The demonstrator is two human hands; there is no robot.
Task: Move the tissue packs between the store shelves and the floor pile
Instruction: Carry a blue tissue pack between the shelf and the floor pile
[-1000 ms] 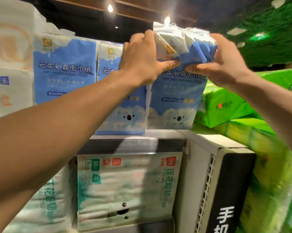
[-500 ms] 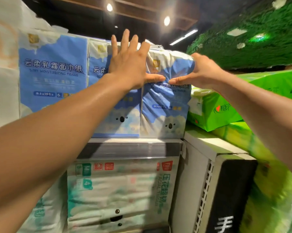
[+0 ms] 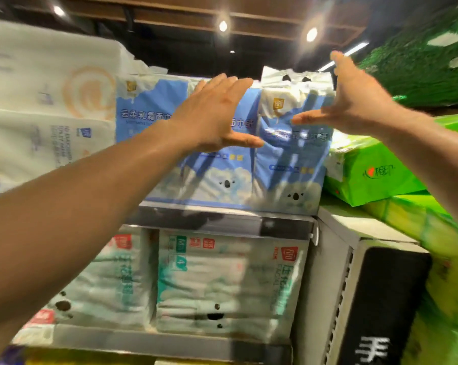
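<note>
A blue and white tissue pack [image 3: 291, 159] with a koala face stands upright at the right end of the upper shelf [image 3: 222, 219]. Two more blue packs [image 3: 143, 117] stand to its left. My left hand [image 3: 212, 114] is flat with straight fingers in front of the middle blue pack; whether it touches is unclear. My right hand [image 3: 354, 101] is spread open at the rightmost pack's upper right corner, thumb pointing left across its front. Neither hand holds anything.
White packs [image 3: 46, 101] fill the shelf's left end. Teal and white packs [image 3: 222, 280] sit on the lower shelf. Green packs [image 3: 372, 169] lie piled on the right over a white shelf end panel [image 3: 336, 285] with a black sign.
The rightmost blue pack went from held up in both hands to standing on the shelf. Both hands let go and opened; the right hand lifted off toward the pack's corner.
</note>
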